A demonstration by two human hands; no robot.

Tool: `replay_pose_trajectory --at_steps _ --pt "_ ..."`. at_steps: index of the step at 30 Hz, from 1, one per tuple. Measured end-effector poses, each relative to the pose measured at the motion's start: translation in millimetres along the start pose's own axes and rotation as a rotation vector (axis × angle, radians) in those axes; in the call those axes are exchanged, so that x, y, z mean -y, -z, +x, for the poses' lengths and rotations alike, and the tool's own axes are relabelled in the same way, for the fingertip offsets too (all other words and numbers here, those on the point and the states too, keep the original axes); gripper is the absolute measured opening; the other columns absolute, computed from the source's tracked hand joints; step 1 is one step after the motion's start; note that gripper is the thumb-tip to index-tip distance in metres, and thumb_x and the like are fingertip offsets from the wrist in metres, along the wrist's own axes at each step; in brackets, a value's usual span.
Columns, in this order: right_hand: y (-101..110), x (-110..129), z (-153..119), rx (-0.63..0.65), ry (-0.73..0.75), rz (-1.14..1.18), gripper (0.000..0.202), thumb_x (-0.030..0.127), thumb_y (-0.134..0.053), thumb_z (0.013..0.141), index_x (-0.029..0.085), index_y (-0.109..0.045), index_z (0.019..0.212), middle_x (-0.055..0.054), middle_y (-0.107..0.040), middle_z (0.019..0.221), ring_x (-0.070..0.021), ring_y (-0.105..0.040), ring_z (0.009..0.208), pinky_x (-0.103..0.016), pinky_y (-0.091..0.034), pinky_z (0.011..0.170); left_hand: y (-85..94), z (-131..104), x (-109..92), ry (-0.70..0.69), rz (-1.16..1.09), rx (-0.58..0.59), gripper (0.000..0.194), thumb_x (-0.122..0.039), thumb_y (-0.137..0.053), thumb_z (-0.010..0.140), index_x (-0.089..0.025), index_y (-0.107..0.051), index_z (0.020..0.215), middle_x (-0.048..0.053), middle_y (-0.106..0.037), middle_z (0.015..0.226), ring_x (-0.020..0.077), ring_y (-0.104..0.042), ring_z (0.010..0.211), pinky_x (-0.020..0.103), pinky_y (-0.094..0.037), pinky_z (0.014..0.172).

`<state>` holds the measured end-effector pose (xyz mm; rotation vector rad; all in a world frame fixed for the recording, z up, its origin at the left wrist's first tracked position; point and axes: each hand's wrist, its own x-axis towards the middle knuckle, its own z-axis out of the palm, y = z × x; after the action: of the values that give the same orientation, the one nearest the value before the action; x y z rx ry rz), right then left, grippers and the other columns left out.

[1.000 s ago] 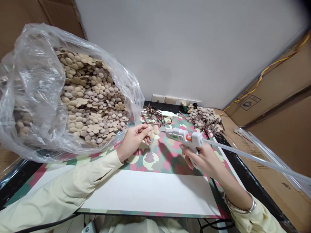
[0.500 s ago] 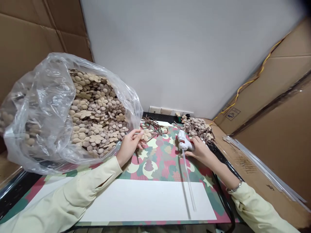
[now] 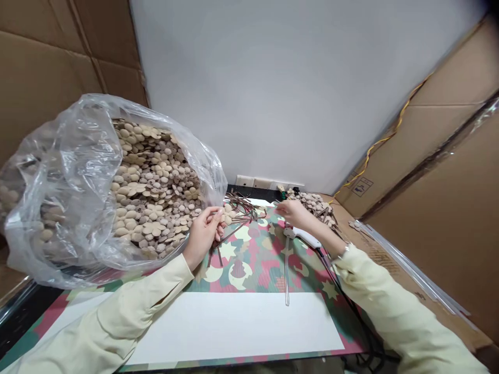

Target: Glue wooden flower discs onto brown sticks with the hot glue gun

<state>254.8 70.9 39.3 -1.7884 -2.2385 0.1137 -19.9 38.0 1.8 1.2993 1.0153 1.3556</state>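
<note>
My left hand (image 3: 203,234) pinches a beige fabric flower (image 3: 227,214) between thumb and fingers, at the right edge of the plastic bag's mouth. My right hand (image 3: 293,212) is over the patterned table, just beyond the glue gun, with its fingers stretched to the left and nothing visible in them. The white glue gun (image 3: 306,237) rests on the table partly under my right forearm, a clear glue stick (image 3: 287,270) jutting out of it toward me. Thin brown strips (image 3: 244,205) lie in a loose pile between the two hands.
A big clear plastic bag (image 3: 83,150) full of beige and greyish flowers (image 3: 156,187) stands at left. Flowers with brown stems (image 3: 317,202) are heaped at back right. White paper (image 3: 234,327) covers the table's front. Clear glue sticks (image 3: 413,272) lie on cardboard at right, near the yellow cord (image 3: 401,117).
My right hand has let go of the glue gun, which now lies on the table, and has moved left and away from me. My left hand still holds the flower.
</note>
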Motion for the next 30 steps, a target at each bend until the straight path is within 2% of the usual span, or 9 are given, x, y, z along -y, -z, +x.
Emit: replay_pose_trajectory --at_steps 2,5,10,16,19,22,26,28,30 --pt "-12 18 26 0.059 -0.03 0.028 0.02 0.024 -0.051 0.085 0.009 -0.064 0.082 -0.011 -0.064 0.087 -0.0188 -0.057 0.077 -0.028 -0.044 0.07 -0.3 -1 3 -0.01 0.003 0.007 0.034 -0.046 -0.057 0.076 -0.017 -0.057 0.094 -0.003 -0.057 0.06 0.008 -0.051 0.043 0.016 -0.037 0.036" --pt "-25 34 60 0.126 -0.086 0.066 0.027 0.03 -0.053 0.087 0.011 -0.059 0.105 -0.008 -0.059 0.107 -0.0208 -0.058 0.09 -0.035 -0.049 0.077 -0.9 -2 5 -0.023 0.007 0.021 0.034 -0.046 -0.057 0.076 -0.017 -0.056 0.094 -0.003 -0.057 0.059 0.0082 -0.05 0.044 0.016 -0.036 0.037" --pt "-34 41 79 0.198 -0.137 0.117 0.031 0.034 -0.053 0.087 0.012 -0.057 0.109 -0.005 -0.057 0.112 -0.0244 -0.057 0.096 -0.039 -0.049 0.081 -1.0 -4 3 -0.024 0.038 0.021 0.034 -0.046 -0.056 0.078 -0.017 -0.056 0.095 -0.002 -0.057 0.058 0.0073 -0.048 0.042 0.015 -0.036 0.037" --pt "-25 41 63 0.126 -0.12 0.134 0.032 0.032 -0.053 0.087 0.012 -0.054 0.112 -0.007 -0.057 0.112 -0.0212 -0.058 0.095 -0.039 -0.049 0.079 -3.3 -6 2 -0.016 0.056 0.029 0.032 -0.045 -0.055 0.078 -0.017 -0.056 0.093 -0.003 -0.056 0.055 0.0074 -0.046 0.04 0.016 -0.034 0.035" --pt "-9 35 48 0.027 -0.064 0.123 0.023 0.028 -0.049 0.089 0.011 -0.06 0.1 -0.008 -0.062 0.098 -0.0176 -0.059 0.085 -0.032 -0.047 0.075 -4.6 -8 0 -0.021 0.088 0.061 0.032 -0.045 -0.055 0.078 -0.016 -0.058 0.094 -0.003 -0.055 0.057 0.0074 -0.045 0.04 0.016 -0.034 0.037" --pt "4 24 31 -0.1 -0.007 0.092 0.017 0.019 -0.047 0.086 0.01 -0.062 0.084 -0.012 -0.063 0.093 -0.0205 -0.055 0.088 -0.03 -0.04 0.078 -5.4 -10 -3 -0.05 0.133 0.114 0.032 -0.044 -0.055 0.079 -0.016 -0.059 0.095 -0.002 -0.058 0.065 0.0082 -0.048 0.045 0.018 -0.037 0.04" --pt "12 11 14 -0.203 0.018 0.067 0.019 0.007 -0.041 0.082 0.011 -0.06 0.079 -0.017 -0.062 0.094 -0.0244 -0.052 0.094 -0.033 -0.034 0.08 -6.2 -13 -7 -0.112 0.178 0.164 0.029 -0.041 -0.054 0.081 -0.018 -0.062 0.096 0.002 -0.064 0.084 0.0136 -0.059 0.07 0.02 -0.043 0.056" --pt "14 8 9 -0.171 0.035 0.094 0.018 0.006 -0.043 0.079 0.012 -0.06 0.078 -0.014 -0.064 0.081 -0.0221 -0.055 0.082 -0.031 -0.035 0.073 -6.4 -13 -7 -0.151 0.2 0.179 0.026 -0.04 -0.054 0.082 -0.018 -0.063 0.093 0.004 -0.065 0.092 0.0164 -0.059 0.085 0.022 -0.045 0.068" --pt "15 8 8 -0.116 0.058 0.146 0.016 0.007 -0.047 0.076 0.013 -0.062 0.081 -0.009 -0.066 0.074 -0.0186 -0.056 0.071 -0.027 -0.036 0.065 -6.2 -13 -7 -0.16 0.218 0.188 0.026 -0.04 -0.054 0.082 -0.018 -0.064 0.092 0.005 -0.064 0.096 0.0178 -0.057 0.09 0.023 -0.045 0.071"
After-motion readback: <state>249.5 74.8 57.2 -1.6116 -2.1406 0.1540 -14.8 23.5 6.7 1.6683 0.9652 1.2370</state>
